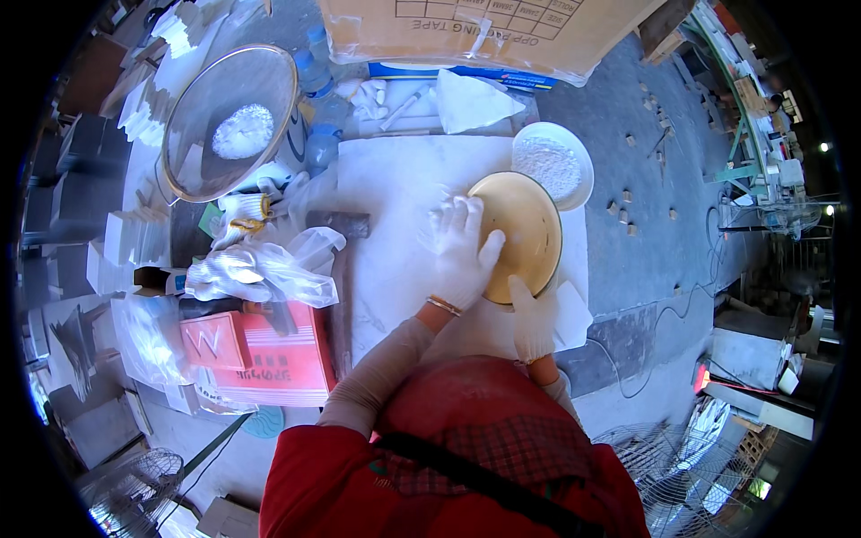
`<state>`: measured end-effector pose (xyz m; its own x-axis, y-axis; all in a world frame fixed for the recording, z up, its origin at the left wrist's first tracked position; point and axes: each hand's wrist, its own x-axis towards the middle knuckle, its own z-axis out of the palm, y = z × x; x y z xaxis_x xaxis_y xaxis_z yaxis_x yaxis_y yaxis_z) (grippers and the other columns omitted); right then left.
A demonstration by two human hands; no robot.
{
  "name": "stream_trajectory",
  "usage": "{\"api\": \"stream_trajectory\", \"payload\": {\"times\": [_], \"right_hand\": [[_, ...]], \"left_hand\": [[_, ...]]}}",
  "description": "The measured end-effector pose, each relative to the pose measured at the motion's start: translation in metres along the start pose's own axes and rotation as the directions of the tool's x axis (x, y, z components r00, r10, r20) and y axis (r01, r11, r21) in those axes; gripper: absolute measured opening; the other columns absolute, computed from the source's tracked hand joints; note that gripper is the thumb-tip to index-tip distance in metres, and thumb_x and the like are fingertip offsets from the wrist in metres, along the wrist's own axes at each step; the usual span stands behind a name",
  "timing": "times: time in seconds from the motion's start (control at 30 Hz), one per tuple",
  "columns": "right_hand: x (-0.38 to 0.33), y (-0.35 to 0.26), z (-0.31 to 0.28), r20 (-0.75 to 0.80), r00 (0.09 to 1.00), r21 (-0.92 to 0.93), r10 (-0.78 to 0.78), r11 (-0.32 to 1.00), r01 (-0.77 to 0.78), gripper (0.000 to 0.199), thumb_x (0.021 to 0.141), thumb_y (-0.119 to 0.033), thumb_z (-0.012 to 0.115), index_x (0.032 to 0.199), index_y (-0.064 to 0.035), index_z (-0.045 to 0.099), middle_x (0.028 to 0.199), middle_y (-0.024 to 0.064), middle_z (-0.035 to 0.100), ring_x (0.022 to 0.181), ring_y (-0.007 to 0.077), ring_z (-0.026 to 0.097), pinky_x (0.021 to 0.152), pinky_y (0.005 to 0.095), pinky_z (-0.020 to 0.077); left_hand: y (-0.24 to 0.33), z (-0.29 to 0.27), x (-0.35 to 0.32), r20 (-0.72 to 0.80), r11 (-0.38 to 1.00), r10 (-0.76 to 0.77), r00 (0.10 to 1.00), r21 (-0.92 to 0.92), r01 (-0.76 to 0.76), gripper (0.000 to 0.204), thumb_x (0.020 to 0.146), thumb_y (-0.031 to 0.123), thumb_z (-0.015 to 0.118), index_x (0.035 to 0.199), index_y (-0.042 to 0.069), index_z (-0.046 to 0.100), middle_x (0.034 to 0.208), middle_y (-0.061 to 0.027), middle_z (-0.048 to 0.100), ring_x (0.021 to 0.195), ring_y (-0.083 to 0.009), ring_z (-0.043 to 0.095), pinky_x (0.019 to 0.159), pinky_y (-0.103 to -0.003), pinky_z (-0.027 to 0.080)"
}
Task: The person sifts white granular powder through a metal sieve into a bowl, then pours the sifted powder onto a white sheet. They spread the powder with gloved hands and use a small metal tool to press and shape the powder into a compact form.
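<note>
A round yellow bowl [529,229] sits over the right part of a white work surface [386,170], overlapping a white bowl of white powdery lumps [547,166]. At its near rim is my right hand [534,325] in a white glove, the thumb lapped over the edge and the other fingers partly hidden. My left hand [460,255], also gloved in white, lies against the bowl's left side with fingers spread. Its thumb reaches over the bowl's inside. I cannot make out anything held in the left hand. A pale white smear is on the surface beside its fingers.
A round mesh sieve [231,170] with white material stands at the left. Near it are knit gloves [224,273], plastic bags and a red box [278,359]. A dark block [339,224] lies left of my hands. Behind stands a large cardboard box [484,36]; a wire fan [664,475] is right.
</note>
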<state>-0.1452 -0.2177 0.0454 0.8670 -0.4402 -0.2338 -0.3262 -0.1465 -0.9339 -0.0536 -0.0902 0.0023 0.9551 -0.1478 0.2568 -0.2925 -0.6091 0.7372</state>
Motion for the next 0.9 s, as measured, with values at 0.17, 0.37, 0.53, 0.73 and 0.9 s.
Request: {"api": "stream_trajectory", "payload": {"times": [0.17, 0.37, 0.53, 0.73, 0.9], "right_hand": [[0.002, 0.016, -0.004, 0.047, 0.989, 0.316, 0.141, 0.937, -0.148, 0.055, 0.1, -0.012, 0.066, 0.15, 0.0012, 0.048, 0.131, 0.0164, 0.069, 0.109, 0.0279, 0.074, 0.07, 0.0394, 0.0677], [-0.003, -0.019, -0.013, 0.107, 0.971, 0.441, 0.212, 0.865, -0.238, 0.058, 0.099, -0.016, 0.064, 0.151, 0.0004, 0.044, 0.133, 0.0169, 0.067, 0.111, 0.0306, 0.074, 0.071, 0.042, 0.0687], [-0.009, -0.02, -0.035, 0.063, 0.981, 0.522, 0.182, 0.832, -0.188, 0.061, 0.098, -0.016, 0.064, 0.152, 0.0012, 0.043, 0.133, 0.0171, 0.067, 0.108, 0.0313, 0.075, 0.067, 0.0406, 0.069], [-0.012, -0.021, -0.064, 0.016, 0.983, 0.468, 0.185, 0.867, -0.171, 0.062, 0.096, -0.016, 0.07, 0.15, 0.0024, 0.046, 0.131, 0.0165, 0.066, 0.105, 0.0306, 0.075, 0.066, 0.0406, 0.0692], [-0.011, -0.017, -0.071, 0.015, 0.986, 0.445, 0.168, 0.881, -0.157, 0.064, 0.095, -0.018, 0.073, 0.15, 0.0024, 0.047, 0.132, 0.0161, 0.066, 0.105, 0.0299, 0.075, 0.066, 0.0408, 0.0687]], "left_hand": [[0.019, 0.0, 0.0, 0.129, 0.979, 0.085, 0.988, -0.196, -0.059, 0.061, 0.101, 0.029, 0.064, 0.151, -0.002, 0.049, 0.156, -0.0298, 0.047, 0.147, -0.0491, 0.039, 0.127, -0.056, 0.025], [-0.008, -0.028, 0.027, 0.164, 0.864, 0.497, 0.852, -0.183, -0.469, 0.048, 0.105, 0.026, 0.062, 0.147, 0.003, 0.059, 0.15, -0.0207, 0.059, 0.146, -0.041, 0.049, 0.125, -0.05, 0.036], [-0.066, -0.038, 0.098, 0.132, 0.927, 0.225, 0.965, -0.333, -0.171, 0.04, 0.106, 0.026, 0.063, 0.14, 0.005, 0.068, 0.145, -0.0167, 0.066, 0.144, -0.0345, 0.055, 0.124, -0.05, 0.039], [-0.096, -0.004, 0.11, 0.149, 0.719, 0.691, 0.708, -0.034, -0.694, 0.046, 0.098, 0.032, 0.071, 0.135, 0.005, 0.069, 0.145, -0.0168, 0.065, 0.142, -0.0353, 0.056, 0.125, -0.051, 0.037], [-0.037, -0.036, 0.072, 0.646, 0.704, 0.565, 0.514, -0.051, -0.709, 0.05, 0.091, 0.033, 0.074, 0.131, 0.004, 0.066, 0.142, -0.0178, 0.062, 0.142, -0.0401, 0.051, 0.123, -0.054, 0.036]]}}
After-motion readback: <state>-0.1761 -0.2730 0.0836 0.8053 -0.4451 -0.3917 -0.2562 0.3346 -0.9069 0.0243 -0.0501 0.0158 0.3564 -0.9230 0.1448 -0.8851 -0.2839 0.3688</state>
